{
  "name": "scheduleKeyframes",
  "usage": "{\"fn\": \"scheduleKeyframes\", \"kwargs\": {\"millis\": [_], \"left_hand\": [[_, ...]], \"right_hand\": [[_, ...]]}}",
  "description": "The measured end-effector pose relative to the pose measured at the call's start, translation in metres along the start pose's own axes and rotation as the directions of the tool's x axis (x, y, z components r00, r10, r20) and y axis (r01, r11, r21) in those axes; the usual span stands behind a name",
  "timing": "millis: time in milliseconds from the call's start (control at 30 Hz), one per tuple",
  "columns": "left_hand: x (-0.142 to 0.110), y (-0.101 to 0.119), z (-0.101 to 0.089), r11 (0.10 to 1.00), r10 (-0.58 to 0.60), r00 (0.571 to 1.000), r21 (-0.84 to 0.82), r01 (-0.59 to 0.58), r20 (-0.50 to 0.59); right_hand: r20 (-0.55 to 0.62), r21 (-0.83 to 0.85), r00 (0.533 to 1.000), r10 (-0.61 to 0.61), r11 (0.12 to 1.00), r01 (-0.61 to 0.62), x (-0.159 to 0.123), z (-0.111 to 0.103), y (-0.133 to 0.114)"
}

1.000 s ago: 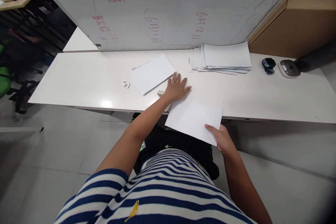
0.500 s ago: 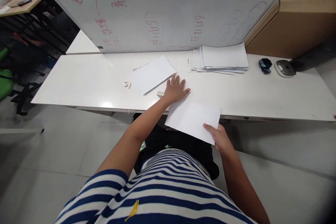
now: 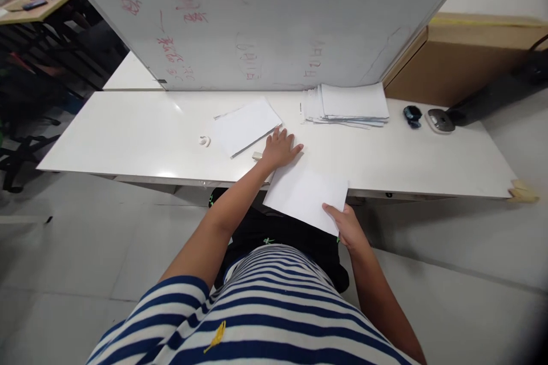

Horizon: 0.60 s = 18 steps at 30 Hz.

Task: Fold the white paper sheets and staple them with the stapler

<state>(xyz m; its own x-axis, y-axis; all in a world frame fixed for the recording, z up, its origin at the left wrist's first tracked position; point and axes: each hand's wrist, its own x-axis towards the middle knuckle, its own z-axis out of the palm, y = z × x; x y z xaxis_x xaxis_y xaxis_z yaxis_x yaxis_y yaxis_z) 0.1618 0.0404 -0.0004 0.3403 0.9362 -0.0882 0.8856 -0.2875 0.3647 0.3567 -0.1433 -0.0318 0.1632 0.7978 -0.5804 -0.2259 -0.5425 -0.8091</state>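
Paper [image 3: 306, 194] lies beneath left hand [image 3: 280, 149] — edge in right hand [image 3: 349, 225].

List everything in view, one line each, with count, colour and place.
Held paper: one sheet or bundle, white, over desk's front edge
Loose papers: small pile, white, left of centre
Paper stack: one, white, against whiteboard
Curled item: one, white, left of loose papers
Small block: one, pale, beside left forearm
Watch-like item: one, dark, right of paper stack
Oval device: one, white and dark, beyond it
Desk: one, white, before the person
Whiteboard: one, white, red writing, behind desk
Cardboard box: one, brown, back right
Background table: one, wood-coloured, far left
Left hand: one, bare, flat at held paper's far edge
Right hand: one, bare, gripping its right side
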Motion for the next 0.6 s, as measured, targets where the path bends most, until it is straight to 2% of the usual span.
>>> {"fn": "scheduleKeyframes", "kwargs": {"millis": [100,167,233,333,400,433,500,600], "left_hand": [[-0.01,0.001,-0.016,0.98,0.052,0.993,-0.186,-0.071,-0.106],[-0.022,-0.001,-0.029,0.947,0.012,0.98,-0.313,-0.075,-0.199],[-0.038,-0.007,-0.04,0.927,-0.051,0.969,-0.373,-0.045,-0.243],[-0.061,-0.025,-0.046,0.971,-0.002,0.985,-0.236,-0.039,-0.173],[-0.072,-0.038,-0.041,0.996,0.034,0.995,-0.08,-0.041,-0.089],[-0.077,-0.044,-0.036,0.999,0.037,0.997,-0.033,-0.039,-0.068],[-0.082,-0.053,-0.025,0.999,0.024,0.995,-0.024,-0.026,-0.092],[-0.088,-0.059,-0.009,0.995,-0.022,0.982,-0.098,0.003,-0.187]], "right_hand": [[-0.007,-0.011,1.0,-0.027,1.0,0.027,0.002,-0.004,-0.003],[-0.016,-0.024,0.998,-0.053,0.998,0.053,0.005,-0.011,-0.007],[-0.065,-0.029,0.994,-0.092,0.996,0.09,0.01,-0.022,-0.015],[-0.186,-0.071,0.963,-0.197,0.98,0.187,0.026,-0.041,-0.032],[-0.236,-0.253,0.919,-0.315,0.933,0.254,0.039,-0.052,-0.045],[-0.241,-0.411,0.893,-0.38,0.874,0.261,0.046,-0.055,-0.052],[-0.237,-0.703,0.858,-0.456,0.69,0.173,0.056,-0.056,-0.064],[-0.197,-0.906,0.858,-0.473,0.422,0.025,0.065,-0.044,-0.075]]}}
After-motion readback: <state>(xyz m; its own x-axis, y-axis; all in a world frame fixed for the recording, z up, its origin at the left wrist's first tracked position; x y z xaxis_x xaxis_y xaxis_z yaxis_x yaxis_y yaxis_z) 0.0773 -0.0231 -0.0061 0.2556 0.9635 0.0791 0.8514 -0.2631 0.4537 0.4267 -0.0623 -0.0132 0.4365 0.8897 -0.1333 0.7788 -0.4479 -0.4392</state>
